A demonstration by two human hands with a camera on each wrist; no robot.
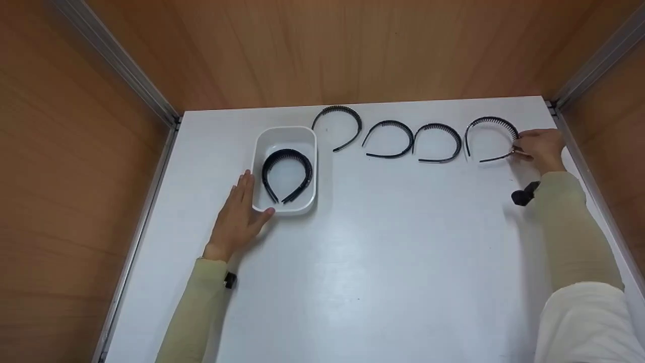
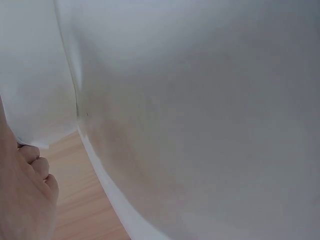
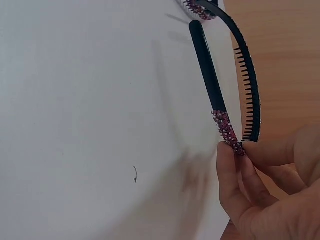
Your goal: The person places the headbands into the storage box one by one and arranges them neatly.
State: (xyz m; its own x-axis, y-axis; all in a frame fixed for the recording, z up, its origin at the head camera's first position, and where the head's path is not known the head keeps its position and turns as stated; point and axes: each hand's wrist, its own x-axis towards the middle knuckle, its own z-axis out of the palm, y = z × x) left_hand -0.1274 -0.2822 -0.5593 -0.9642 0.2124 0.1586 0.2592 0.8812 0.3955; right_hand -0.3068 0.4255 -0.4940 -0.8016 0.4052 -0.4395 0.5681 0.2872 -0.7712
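At the far right of the table, my right hand (image 1: 541, 147) pinches a black toothed headband (image 1: 490, 120) by its right side. In the right wrist view, thumb and fingers grip the headband (image 3: 254, 95) where pinkish stones cover it. Its two ends point away from the hand. My left hand (image 1: 234, 219) rests against the left side and near corner of a white tub (image 1: 284, 132), fingers straight and thumb at the rim. Inside the tub lie black headbands (image 1: 265, 174), stacked so that I cannot tell how many. The left wrist view shows only part of the left hand (image 2: 27, 195).
Left of the held headband, a row of three more black headbands lies along the back: one (image 1: 437, 126) beside another (image 1: 389, 122), and one (image 1: 338, 108) close to the tub. Wooden panels (image 1: 352, 50) enclose the white table (image 1: 383, 252) at the back and sides.
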